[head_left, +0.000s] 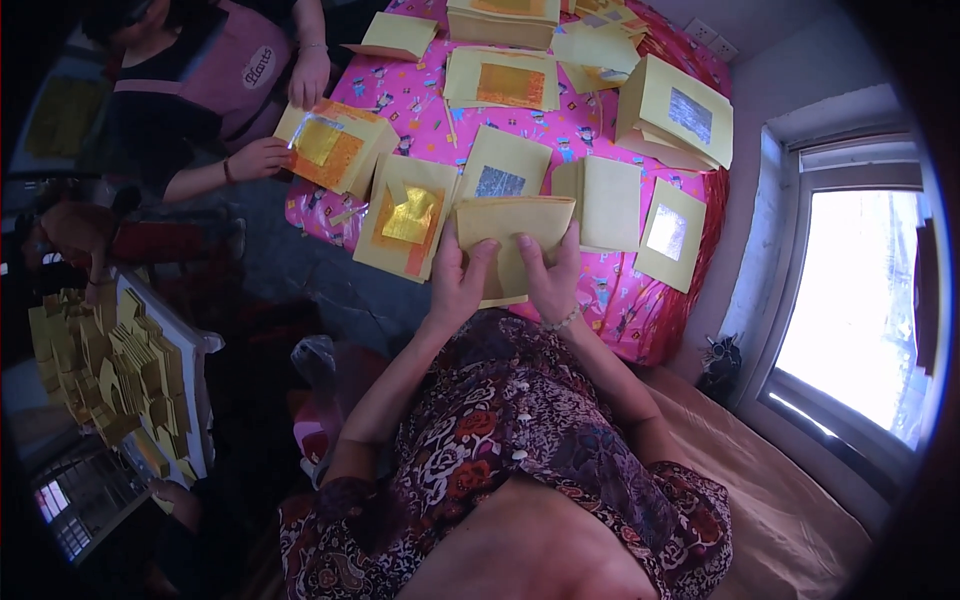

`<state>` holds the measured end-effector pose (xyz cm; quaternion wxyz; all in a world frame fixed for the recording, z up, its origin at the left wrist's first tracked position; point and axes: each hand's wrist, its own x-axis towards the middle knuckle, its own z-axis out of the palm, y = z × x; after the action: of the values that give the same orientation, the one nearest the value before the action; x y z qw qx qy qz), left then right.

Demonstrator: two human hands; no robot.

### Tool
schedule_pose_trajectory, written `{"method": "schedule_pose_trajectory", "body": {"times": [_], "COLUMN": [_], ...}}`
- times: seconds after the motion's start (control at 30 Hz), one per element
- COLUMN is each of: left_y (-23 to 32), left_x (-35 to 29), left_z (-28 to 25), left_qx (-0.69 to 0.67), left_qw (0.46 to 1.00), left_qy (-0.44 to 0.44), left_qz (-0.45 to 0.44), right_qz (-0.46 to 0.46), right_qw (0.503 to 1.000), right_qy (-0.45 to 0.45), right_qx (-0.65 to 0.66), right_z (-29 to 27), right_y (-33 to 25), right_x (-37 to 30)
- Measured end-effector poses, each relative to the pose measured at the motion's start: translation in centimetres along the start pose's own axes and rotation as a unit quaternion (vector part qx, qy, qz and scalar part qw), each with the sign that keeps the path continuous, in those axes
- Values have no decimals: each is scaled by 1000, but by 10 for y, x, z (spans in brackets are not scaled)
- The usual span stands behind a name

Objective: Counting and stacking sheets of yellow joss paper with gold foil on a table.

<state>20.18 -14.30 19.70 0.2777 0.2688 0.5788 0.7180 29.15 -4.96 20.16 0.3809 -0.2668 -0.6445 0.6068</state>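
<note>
Both my hands grip a folded stack of plain yellow paper (514,222) near the table's front edge. My left hand (460,282) has its left side, with the thumb pressed on the near face; my right hand (554,282) clasps the right side the same way. Just left lies a yellow sheet with a gold foil square (408,212). Partly covered behind the stack is a sheet with a silver foil square (500,180). To the right are a plain yellow paper pile (609,205) and a silver-foil sheet (668,234).
A co-worker's hands (262,158) touch a gold-foil paper pile (345,150) at the table's left corner. More paper stacks (672,118) stand farther back on the pink patterned tablecloth (420,120). Folded yellow papers (130,370) crowd a white surface at left. A bright window (850,290) is at right.
</note>
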Motion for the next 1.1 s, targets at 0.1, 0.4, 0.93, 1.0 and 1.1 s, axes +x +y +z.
{"method": "schedule_pose_trajectory", "body": {"times": [0.1,0.4,0.93,1.0,1.1], "left_y": [-9,-37,-155,-157,-174], "left_x": [-1,10,36,36,31], "left_z": [1,-100,-191,-190,-199], "left_qx": [-20,-29,360,386,430], "left_qw": [1000,986,910,899,885], "left_qy": [-2,-24,69,81,99], "left_qz": [-23,-160,-194,-192,-151], "right_qz": [74,141,99,123,104], "right_qw": [997,981,889,894,890], "right_qy": [-18,-122,-118,-112,-99], "right_qx": [19,-61,-430,-417,-434], "right_z": [-6,5,-34,-34,-32], "right_y": [4,64,126,130,132], "right_x": [3,13,-30,-30,-30]}}
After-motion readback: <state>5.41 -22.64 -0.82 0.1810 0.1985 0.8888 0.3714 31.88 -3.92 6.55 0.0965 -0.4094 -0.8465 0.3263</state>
